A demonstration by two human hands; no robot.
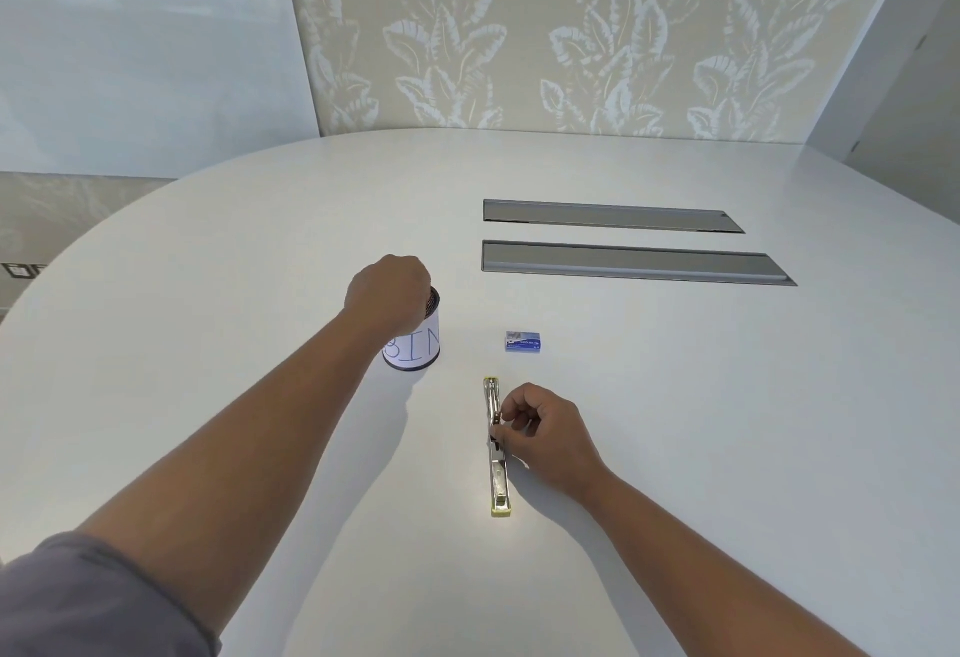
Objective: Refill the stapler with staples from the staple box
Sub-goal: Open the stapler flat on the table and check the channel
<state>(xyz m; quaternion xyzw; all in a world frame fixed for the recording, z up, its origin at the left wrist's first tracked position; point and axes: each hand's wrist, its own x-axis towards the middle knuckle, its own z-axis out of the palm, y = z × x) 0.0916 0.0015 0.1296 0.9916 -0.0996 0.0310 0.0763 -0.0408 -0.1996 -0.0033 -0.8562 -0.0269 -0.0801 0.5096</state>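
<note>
Head view: A white oval desk (675, 396) is seen from above, with two grey recessed cable trays (623, 264) set into it farther back. A stapler (497, 448) lies opened out flat at the centre of the desk, near the person. Its long axis runs almost straight away from the viewer; one yellow-tipped end points to the far wall, the other toward the person. The right hand (545, 430) is curled at the stapler's middle, its fingertips (503, 420) pinched on the metal near the hinge; the grip is closed on the stapler. The staple box (523, 341), small and blue, lies on the desk just beyond the stapler's far end, untouched and seemingly shut. To the left, a small cylindrical container labelled "BIN" (415, 344) stands upright. The left hand (387, 293) is held as a loose fist over its rim; whether anything is held inside cannot be told.

Judged from here, the open stapler could skid or swing on the smooth desk if pressed from one side only, since no second hand steadies it. The bin could be tipped by the left wrist when withdrawn. Loose staples could scatter if the box is opened one-handed.
</note>
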